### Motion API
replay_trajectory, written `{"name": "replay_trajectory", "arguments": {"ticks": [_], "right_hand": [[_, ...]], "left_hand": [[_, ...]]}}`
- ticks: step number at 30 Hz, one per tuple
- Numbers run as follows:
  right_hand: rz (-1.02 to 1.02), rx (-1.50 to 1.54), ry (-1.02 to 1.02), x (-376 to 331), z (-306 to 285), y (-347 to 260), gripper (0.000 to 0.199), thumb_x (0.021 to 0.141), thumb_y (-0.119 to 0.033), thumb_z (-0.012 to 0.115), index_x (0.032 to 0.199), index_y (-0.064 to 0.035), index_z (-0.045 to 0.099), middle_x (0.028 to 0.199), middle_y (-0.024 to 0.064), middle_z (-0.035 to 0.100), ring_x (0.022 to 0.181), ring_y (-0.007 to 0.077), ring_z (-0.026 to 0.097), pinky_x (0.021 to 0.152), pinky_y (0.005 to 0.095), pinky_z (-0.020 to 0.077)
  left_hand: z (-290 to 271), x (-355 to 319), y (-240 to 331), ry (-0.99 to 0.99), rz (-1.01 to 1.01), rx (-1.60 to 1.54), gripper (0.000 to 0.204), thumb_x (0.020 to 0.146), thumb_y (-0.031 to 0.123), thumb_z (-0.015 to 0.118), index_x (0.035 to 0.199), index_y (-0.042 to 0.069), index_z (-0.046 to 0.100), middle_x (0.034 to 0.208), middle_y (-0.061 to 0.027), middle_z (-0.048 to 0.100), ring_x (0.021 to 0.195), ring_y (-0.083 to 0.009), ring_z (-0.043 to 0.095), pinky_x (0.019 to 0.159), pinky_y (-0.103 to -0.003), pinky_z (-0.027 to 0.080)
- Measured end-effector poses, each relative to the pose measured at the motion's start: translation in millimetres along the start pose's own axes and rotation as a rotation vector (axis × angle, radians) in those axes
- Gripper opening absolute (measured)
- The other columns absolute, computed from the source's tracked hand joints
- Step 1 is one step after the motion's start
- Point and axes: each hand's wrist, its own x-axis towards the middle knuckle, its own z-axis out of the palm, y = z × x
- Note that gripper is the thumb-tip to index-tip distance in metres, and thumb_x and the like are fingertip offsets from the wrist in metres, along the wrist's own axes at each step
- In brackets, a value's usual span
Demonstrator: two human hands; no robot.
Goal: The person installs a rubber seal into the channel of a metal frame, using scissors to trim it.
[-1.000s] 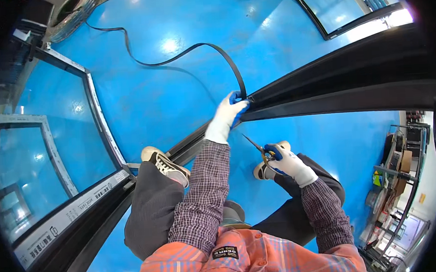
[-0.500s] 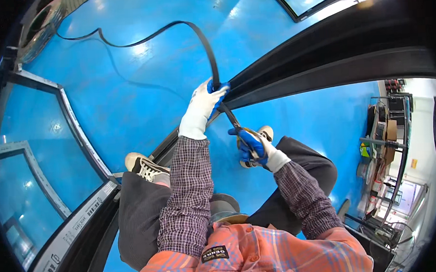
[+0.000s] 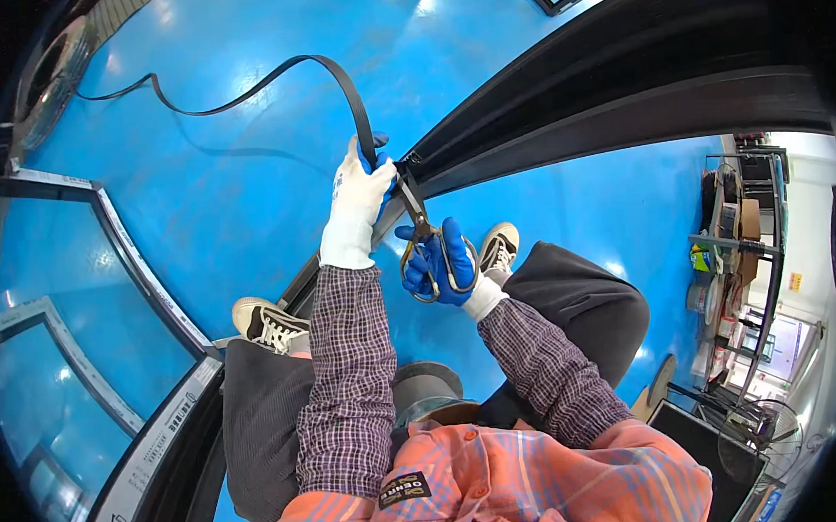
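A long black flexible strip [image 3: 348, 90] runs in waves from a coil at the upper left down to my left hand [image 3: 358, 200]. That hand, in a white glove with blue palm, is closed round the strip beside the end of a large black frame bar [image 3: 610, 128]. My right hand [image 3: 445, 267], gloved alike, has its fingers in the loops of a pair of scissors [image 3: 420, 225]. Their blades point up and away, reaching the strip's end just below my left hand. Whether the blades touch the strip cannot be made out.
The coil [image 3: 48, 87] stands at the upper left rim. Framed glass panes [image 3: 104, 221] lie at the left, another framed pane [image 3: 550, 1] at the top. A loaded shelf rack [image 3: 731, 245] and a fan [image 3: 762, 427] stand at the right. My shoes rest on blue floor [image 3: 216, 196].
Both hands have shifted left in view. The scissors have swung upward and their loops are spread wider, with the blades now close to my left hand. The strip has moved along with the left hand.
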Motion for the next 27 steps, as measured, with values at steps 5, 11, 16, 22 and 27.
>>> {"name": "replay_trajectory", "arguments": {"ticks": [5,11,16,22,27], "right_hand": [[-0.036,0.123,-0.058,7.3,-0.9,8.6,0.077,0.084,-0.067,0.046,0.127,-0.0035,0.046,0.062,0.0027,0.048,0.058,0.0164,0.053,0.061,0.0335,0.0486],[-0.104,0.116,0.005,11.2,13.4,17.6,0.077,0.083,-0.068,0.045,0.128,-0.0043,0.045,0.061,0.0009,0.043,0.055,0.0132,0.044,0.055,0.0272,0.0387],[-0.144,0.114,-0.042,16.7,12.3,23.3,0.076,0.084,-0.068,0.044,0.128,-0.0047,0.044,0.060,-0.0011,0.036,0.053,0.0109,0.038,0.052,0.0233,0.0334],[-0.161,0.063,-0.025,18.2,1.1,24.2,0.076,0.084,-0.068,0.044,0.128,-0.0061,0.045,0.056,-0.0016,0.037,0.046,0.0098,0.034,0.045,0.0226,0.0307],[-0.173,0.058,0.008,19.3,1.4,28.4,0.073,0.085,-0.067,0.043,0.127,-0.0077,0.047,0.055,-0.0016,0.038,0.044,0.0090,0.033,0.042,0.0224,0.0289]], "left_hand": [[-7.8,-2.1,10.8,-0.118,-0.064,-0.078,0.029,0.077,0.013,0.059,0.106,0.011,0.057,0.079,-0.0020,0.057,0.062,-0.0141,0.051,0.058,-0.028,0.042],[-3.1,0.9,5.2,-0.098,-0.030,-0.055,0.028,0.077,0.013,0.060,0.105,0.011,0.057,0.082,-0.0028,0.057,0.068,-0.0137,0.052,0.063,-0.027,0.043],[0.2,3.6,-3.5,-0.075,0.044,-0.083,0.027,0.078,0.013,0.061,0.104,0.010,0.058,0.084,-0.0034,0.057,0.073,-0.0139,0.053,0.068,-0.027,0.043],[1.8,2.1,-0.5,-0.094,0.032,-0.082,0.026,0.078,0.012,0.061,0.104,0.008,0.058,0.086,-0.0034,0.058,0.076,-0.0148,0.054,0.071,-0.028,0.044],[4.2,5.7,-7.0,-0.069,0.031,-0.073,0.026,0.078,0.013,0.062,0.104,0.008,0.059,0.086,-0.0028,0.059,0.077,-0.0146,0.054,0.072,-0.027,0.044]]}}
